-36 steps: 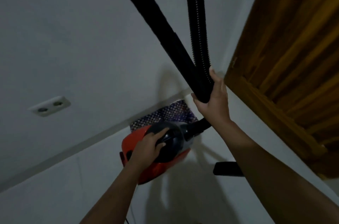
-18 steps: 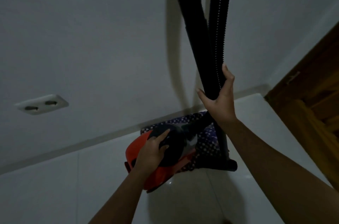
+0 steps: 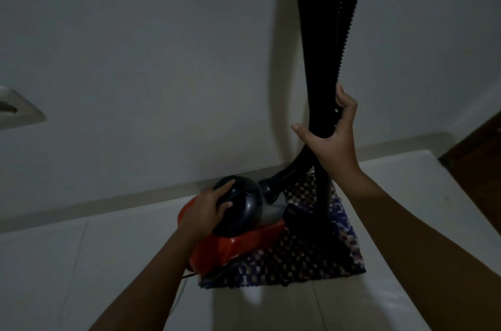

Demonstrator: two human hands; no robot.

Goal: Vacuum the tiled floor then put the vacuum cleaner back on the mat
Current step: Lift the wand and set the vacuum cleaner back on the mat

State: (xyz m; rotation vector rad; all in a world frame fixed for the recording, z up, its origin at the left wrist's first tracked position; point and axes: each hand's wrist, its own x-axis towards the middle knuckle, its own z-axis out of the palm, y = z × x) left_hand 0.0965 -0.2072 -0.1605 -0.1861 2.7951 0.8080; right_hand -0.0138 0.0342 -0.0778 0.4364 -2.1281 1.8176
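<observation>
— That red-and-dark-grey plastic canister vacuum cleaner (image 3: 238,225), does it look heavy to you?

— Middling, I'd guess. Hard shell, motor inside, so dense for its size, and the plastic looks glossy enough to slip. The rounded dark handle hump on top seems the sensible place to take it, and that is where the left hand (image 3: 204,212) sits, fingers curled down over the dome and closed on it.

— And the other one?

— The right hand (image 3: 332,140) is wrapped around the black rigid wand (image 3: 320,59) and the black ribbed hose (image 3: 349,18) together, thumb out to one side, fingers round the far side. The wand is stiff and stands upright; the hose is floppy (it would swing loose if let go), so bunching the two makes sense.

— Where is the machine?

— Over the woven checked mat of dark blue and pale squares (image 3: 303,257), which lies on the white tiled floor (image 3: 81,263) just beside the grey wall (image 3: 162,59). The red base overhangs the mat's left edge a little; whether it rests fully down, I cannot tell in this dim light.

— Anything trailing?

— A thin cord (image 3: 180,292) runs out beneath the left forearm.
</observation>
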